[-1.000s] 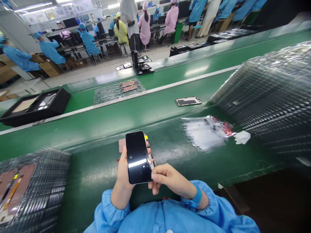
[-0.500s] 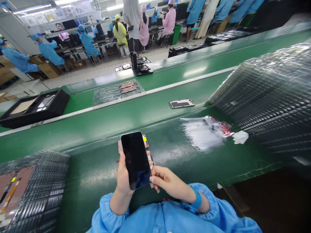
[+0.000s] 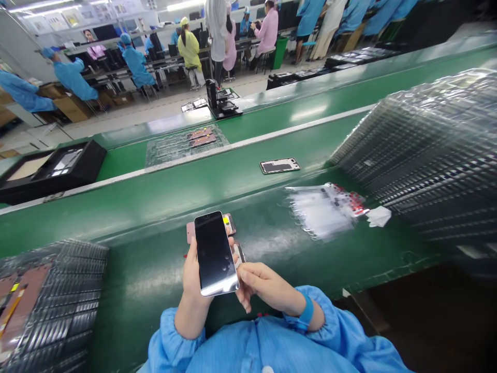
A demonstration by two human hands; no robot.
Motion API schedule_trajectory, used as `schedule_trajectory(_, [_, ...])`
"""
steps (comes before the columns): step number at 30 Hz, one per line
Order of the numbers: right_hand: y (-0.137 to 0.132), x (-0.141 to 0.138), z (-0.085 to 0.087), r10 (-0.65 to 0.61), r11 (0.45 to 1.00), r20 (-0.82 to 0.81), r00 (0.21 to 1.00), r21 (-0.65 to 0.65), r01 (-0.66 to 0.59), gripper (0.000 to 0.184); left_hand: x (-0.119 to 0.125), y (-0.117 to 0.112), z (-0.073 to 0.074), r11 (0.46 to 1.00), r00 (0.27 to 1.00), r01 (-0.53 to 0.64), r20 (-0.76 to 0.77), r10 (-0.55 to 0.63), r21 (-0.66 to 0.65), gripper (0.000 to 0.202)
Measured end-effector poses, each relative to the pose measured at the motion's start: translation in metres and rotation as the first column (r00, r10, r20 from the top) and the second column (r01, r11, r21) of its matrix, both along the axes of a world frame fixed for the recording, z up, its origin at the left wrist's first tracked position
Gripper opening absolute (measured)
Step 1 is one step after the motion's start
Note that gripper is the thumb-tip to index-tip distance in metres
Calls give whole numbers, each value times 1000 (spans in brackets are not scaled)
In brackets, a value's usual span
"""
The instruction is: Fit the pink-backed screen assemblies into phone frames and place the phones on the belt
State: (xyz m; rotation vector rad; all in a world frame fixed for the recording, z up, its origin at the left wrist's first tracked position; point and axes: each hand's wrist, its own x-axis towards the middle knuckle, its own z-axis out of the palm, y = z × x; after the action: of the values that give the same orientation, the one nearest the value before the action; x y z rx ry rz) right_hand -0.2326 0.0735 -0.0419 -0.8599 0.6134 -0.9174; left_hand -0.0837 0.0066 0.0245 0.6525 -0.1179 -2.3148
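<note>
My left hand [image 3: 193, 274] holds a black-screened smartphone [image 3: 214, 254] upright, with its fingers wrapped behind the silver-edged body. My right hand [image 3: 264, 284] sits at the phone's lower right edge, its fingers curled together and its thumb against the edge. Nothing shows between those fingers. A blue band circles my right wrist. Beyond the phone, partly hidden by it, lie pink phone back panels [image 3: 190, 231] with a yellow label on the green bench. A dark strip-like part [image 3: 239, 252] lies just beyond my right fingers.
Shrink-wrapped stacks of trays [image 3: 419, 155] rise to the right, and another [image 3: 50, 295] to the left. Clear film sheets [image 3: 322, 211] and a white cloth [image 3: 379, 216] lie ahead. A loose phone [image 3: 279, 166] rests on the green conveyor belt [image 3: 163, 199]. Co-workers in blue [image 3: 73, 80] sit beyond.
The phone in my left hand has tilted slightly, and its lower edge now catches the light. The loose phone on the belt has moved left.
</note>
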Motion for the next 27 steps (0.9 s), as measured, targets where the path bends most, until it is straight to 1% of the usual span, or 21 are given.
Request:
schedule_trajectory(3, [-4, 0, -2, -1, 998, -18, 1000, 56, 2, 55, -2, 0, -5, 1000, 1000, 8, 15, -8, 10, 73])
schedule_trajectory(6, [-7, 0, 0, -37, 998, -92, 995, 44, 41, 56, -3, 2, -10, 999, 999, 31, 30, -30, -32, 66])
schedule_trajectory(8, [-8, 0, 2, -60, 997, -129, 990, 42, 66, 58, -2, 4, -12, 999, 998, 11, 66, -9, -40, 65])
schedule_trajectory(12, [-10, 0, 6, -85, 992, -159, 984, 77, 98, 58, -1, 7, -12, 997, 993, -38, 110, 45, -67, 69])
schedule_trajectory(14, [-10, -1, 7, -85, 992, -153, 985, 78, 98, 58, -1, 7, -11, 997, 994, -43, 98, 50, -72, 70])
schedule_trajectory(17, [-10, -1, 7, -60, 994, -133, 989, 85, 72, 59, -3, 7, -11, 998, 999, -14, 47, 17, -54, 68])
schedule_trajectory(20, [-11, 0, 5, -53, 993, -112, 992, 102, 65, 61, -6, 5, -12, 1000, 998, 12, 56, -11, -17, 70])
schedule_trajectory(22, [-11, 0, 4, -59, 991, -102, 993, 114, 71, 61, -7, 3, -14, 1000, 997, 23, 68, -23, 0, 69])
schedule_trajectory(27, [-10, 1, 4, -75, 985, -105, 992, 146, 90, 62, -5, 1, -27, 1000, 1000, 29, 3, -29, -4, 65])
